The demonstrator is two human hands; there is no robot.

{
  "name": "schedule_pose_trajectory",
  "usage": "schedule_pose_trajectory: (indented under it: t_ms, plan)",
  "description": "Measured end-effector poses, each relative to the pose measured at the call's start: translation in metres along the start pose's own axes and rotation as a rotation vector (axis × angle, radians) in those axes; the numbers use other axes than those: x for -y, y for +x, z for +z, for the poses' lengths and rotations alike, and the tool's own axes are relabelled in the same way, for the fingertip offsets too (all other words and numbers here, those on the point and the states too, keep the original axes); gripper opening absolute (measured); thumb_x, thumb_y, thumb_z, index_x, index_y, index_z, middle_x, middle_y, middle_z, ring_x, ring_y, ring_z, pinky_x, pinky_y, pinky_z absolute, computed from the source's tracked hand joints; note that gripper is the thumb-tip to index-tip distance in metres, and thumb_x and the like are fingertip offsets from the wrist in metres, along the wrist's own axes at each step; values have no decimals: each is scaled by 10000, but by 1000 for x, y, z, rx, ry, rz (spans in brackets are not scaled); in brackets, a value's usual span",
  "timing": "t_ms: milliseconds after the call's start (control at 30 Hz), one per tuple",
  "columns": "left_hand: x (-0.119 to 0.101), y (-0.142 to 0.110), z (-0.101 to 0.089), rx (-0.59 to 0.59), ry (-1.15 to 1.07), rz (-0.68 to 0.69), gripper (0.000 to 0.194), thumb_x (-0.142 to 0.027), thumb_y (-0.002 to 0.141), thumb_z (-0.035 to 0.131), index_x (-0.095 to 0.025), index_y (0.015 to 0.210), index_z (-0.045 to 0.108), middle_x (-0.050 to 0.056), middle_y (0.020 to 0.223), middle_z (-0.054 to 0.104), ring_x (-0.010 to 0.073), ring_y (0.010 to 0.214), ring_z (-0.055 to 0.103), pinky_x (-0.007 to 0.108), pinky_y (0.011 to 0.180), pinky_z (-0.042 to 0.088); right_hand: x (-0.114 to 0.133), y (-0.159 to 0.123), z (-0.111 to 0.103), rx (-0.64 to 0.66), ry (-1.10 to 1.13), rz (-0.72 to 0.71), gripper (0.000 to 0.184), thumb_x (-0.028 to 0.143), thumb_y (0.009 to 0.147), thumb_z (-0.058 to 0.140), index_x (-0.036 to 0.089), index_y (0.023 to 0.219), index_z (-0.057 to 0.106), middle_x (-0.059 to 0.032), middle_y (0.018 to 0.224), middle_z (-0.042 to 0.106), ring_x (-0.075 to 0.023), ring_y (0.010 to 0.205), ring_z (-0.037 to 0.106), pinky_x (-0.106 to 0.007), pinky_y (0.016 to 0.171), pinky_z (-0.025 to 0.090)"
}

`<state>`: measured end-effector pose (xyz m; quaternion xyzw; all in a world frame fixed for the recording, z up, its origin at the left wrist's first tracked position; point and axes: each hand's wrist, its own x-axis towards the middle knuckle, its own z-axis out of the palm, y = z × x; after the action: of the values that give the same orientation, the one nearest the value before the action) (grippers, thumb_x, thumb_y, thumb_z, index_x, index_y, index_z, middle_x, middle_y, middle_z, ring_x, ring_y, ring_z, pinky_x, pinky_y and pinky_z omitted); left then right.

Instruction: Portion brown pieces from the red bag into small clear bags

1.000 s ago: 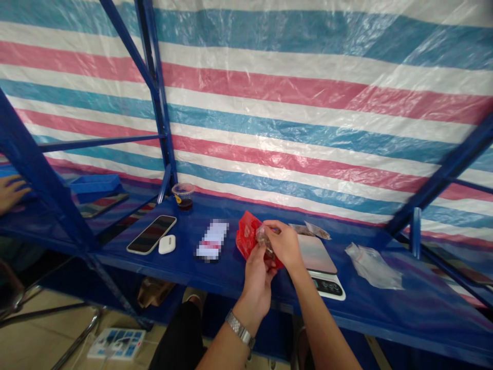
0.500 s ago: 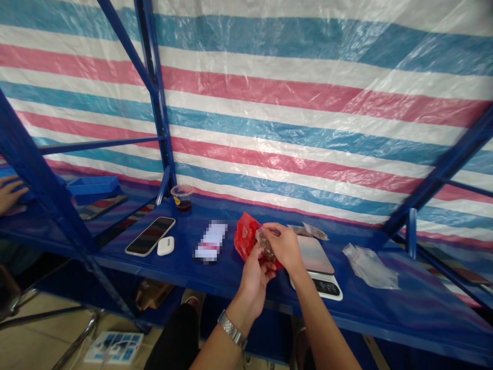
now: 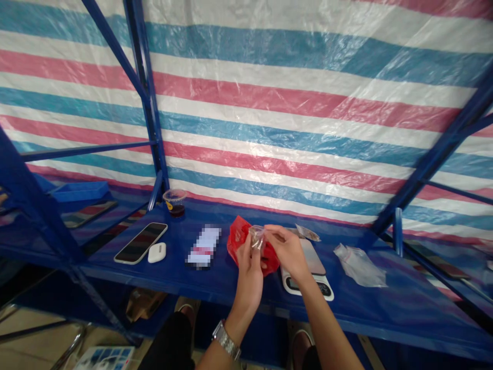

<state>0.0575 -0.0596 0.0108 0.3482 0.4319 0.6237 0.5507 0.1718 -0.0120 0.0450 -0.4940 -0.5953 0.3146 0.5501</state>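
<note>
Between my hands is a small clear zip bag (image 3: 257, 234) with brown bits in it, held over a red plastic bag (image 3: 238, 234) that lies on the blue table. My left hand (image 3: 250, 259) has its fingers closed round the zip bag's body from the near side. With a pinch at the bag's top right corner, my right hand (image 3: 287, 249) grips the edge. Just right of the hands stands a white kitchen scale (image 3: 325, 289), partly covered by my right hand and forearm. Behind it lie filled small bags (image 3: 308, 233).
Loose clear bags (image 3: 362, 264) lie right of the scale. To the left are a blurred-out phone (image 3: 204, 246), a white earphone case (image 3: 157, 252), a dark-screened phone (image 3: 141, 243) and a lidded cup (image 3: 175, 204) of dark liquid. Blue posts (image 3: 144, 92) frame the table.
My left hand has turned and its fingers now point up along the zip bag. My right hand has shifted to the bag's top edge. The camera view has moved slightly.
</note>
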Motion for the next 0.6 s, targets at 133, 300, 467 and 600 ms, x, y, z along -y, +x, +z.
schedule_pose_trajectory:
  t_ms: [133, 300, 467, 600]
  plan:
    - [-1, -8, 2, 40, 252, 235, 540, -430, 990, 536, -341, 1520, 479, 101, 1416, 477, 125, 819, 650, 316, 837, 575, 11, -9, -14, 87, 73, 11, 350, 516, 808, 730, 197, 947, 769, -79, 988, 807, -240, 925, 751, -356, 873, 589]
    - [-6, -15, 6, 56, 333, 277, 558, -413, 1012, 498, -338, 1559, 420, 101, 1355, 489, 138, 858, 647, 330, 873, 577, 8, -8, -43, -70, 45, 21, 380, 514, 800, 729, 174, 967, 767, -80, 893, 794, -229, 816, 736, -328, 749, 576]
    - [-5, -13, 5, 30, 372, 282, 556, -434, 1021, 467, -317, 1561, 404, 87, 1262, 493, 141, 829, 628, 367, 885, 577, -30, -1, -92, -260, -137, 205, 298, 399, 764, 685, 157, 923, 757, -84, 816, 785, -236, 684, 727, -311, 597, 528]
    - [2, -10, 4, 29, 372, 283, 555, -466, 1012, 482, -307, 1541, 428, 84, 1218, 488, 160, 846, 625, 381, 843, 586, -60, -2, -116, -319, -478, 192, 243, 342, 804, 615, 178, 888, 773, -91, 859, 796, -262, 796, 750, -364, 769, 558]
